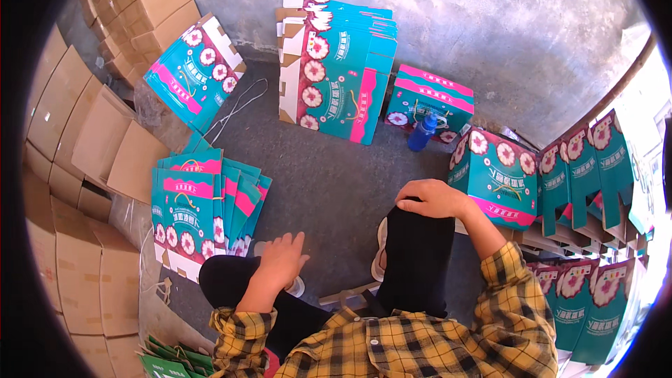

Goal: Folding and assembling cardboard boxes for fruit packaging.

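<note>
My right hand [435, 199] rests over my right knee, its fingers laid along the black trouser cloth and nothing held. Over the inner side of my left leg, my left hand [281, 260] has its fingers apart and is also free of any object. Just beyond it, to the left, leans a fanned stack of flattened teal and pink gift cartons [183, 203] with yellow cord handles. Right of my right hand stands a teal gift carton [505, 171] printed with pale round slices.
A taller stack of flat cartons [336, 70] leans on the far wall. A blue bottle [421, 133] stands before a closed carton [420, 91]. Brown boxes [77, 259] are piled along the left. Rows of part-folded cartons [577, 301] line the right. White string [234, 108] lies on the floor.
</note>
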`<action>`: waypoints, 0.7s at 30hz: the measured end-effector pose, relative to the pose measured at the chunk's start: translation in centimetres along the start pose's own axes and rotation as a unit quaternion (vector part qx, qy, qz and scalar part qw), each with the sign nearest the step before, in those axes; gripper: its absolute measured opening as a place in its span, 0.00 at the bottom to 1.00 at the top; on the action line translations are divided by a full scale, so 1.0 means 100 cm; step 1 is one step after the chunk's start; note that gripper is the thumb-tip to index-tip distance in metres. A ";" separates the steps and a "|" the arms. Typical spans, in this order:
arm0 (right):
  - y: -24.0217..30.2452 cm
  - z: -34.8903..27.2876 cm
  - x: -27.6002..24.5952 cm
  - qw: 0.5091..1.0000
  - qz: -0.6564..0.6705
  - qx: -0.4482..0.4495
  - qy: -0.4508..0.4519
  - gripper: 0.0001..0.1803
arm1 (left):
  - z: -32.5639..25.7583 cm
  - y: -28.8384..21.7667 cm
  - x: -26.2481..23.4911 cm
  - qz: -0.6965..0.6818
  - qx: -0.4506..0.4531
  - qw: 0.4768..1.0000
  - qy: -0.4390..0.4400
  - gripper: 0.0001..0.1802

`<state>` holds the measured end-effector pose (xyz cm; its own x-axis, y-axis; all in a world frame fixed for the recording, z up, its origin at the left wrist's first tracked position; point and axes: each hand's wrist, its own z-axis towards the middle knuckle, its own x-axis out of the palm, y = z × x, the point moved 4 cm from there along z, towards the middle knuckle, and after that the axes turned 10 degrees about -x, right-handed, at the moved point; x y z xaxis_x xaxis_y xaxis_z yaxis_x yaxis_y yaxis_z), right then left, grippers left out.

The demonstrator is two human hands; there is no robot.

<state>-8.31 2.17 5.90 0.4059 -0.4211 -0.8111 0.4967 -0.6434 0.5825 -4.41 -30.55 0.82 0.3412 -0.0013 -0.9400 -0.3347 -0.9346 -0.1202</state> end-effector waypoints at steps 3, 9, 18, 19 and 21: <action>-0.016 0.020 0.003 0.999 0.033 0.024 0.019 0.18 | -0.005 0.003 0.001 -0.005 -0.008 1.000 0.003 0.31; -0.086 0.062 -0.030 0.983 0.035 0.032 -0.178 0.10 | -0.003 -0.014 -0.010 -0.047 0.024 0.999 0.014 0.32; -0.256 0.147 -0.128 0.882 0.029 0.144 -0.447 0.12 | 0.037 -0.014 -0.001 -0.014 0.062 0.998 0.014 0.32; -0.272 0.154 -0.135 0.868 0.049 0.144 -0.472 0.13 | 0.043 -0.013 0.002 -0.014 0.066 0.997 0.024 0.32; -0.303 0.166 -0.151 0.851 0.066 0.146 -0.501 0.13 | 0.057 -0.008 0.006 -0.011 0.066 0.997 0.028 0.33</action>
<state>-42.21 17.34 -0.38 -0.4863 -0.7415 -0.4622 0.2260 -0.6177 0.7533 -8.98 -27.76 -1.49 0.3975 -0.0055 -0.9176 -0.4389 -0.8793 -0.1848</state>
